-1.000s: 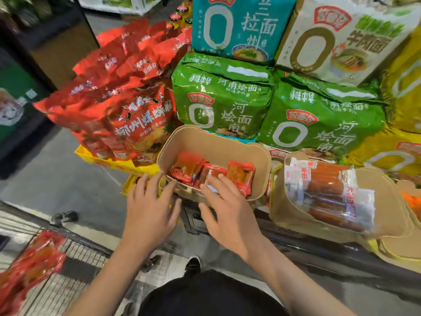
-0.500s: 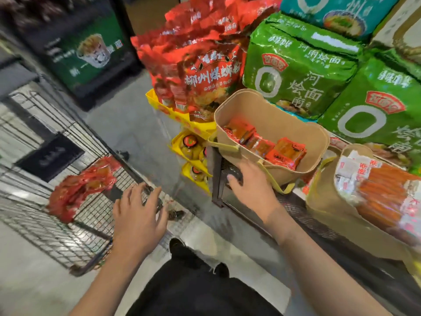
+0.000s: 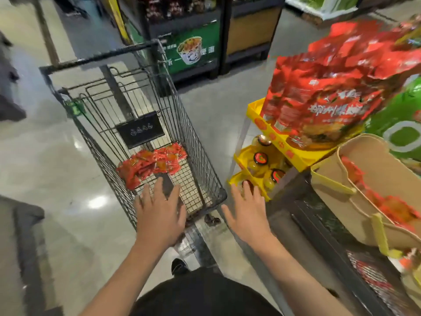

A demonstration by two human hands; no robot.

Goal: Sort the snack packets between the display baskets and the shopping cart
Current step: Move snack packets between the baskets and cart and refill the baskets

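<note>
Left hand (image 3: 159, 215) spread flat, fingers straight, nothing held. Right hand (image 3: 247, 215) the same: released, empty, palm down. Both hang in the air, apart from each other.

Just ahead of the left grip: the near rim of the shopping cart (image 3: 211, 197), under the fingertips. Cannot tell if touching. Farther ahead of that grip, down on the cart floor: a heap of red snack packets (image 3: 152, 165), lying sideways across the cart, long way running left to right. Left hand clearly nearer to that heap. Probably a reach straight forward and down to get there.

Off to the right of the right grip: a tan display basket (image 3: 385, 179) with more red packets inside, sitting on a dark shelf. Ahead of that grip: a yellow rack (image 3: 282, 151) with jars, close to the fingertips, easy to bump.

Open room inside the cart above the heap. Wire walls on both sides, so best to go in from the top. Beyond the cart, bare floor and a dark store stand.
</note>
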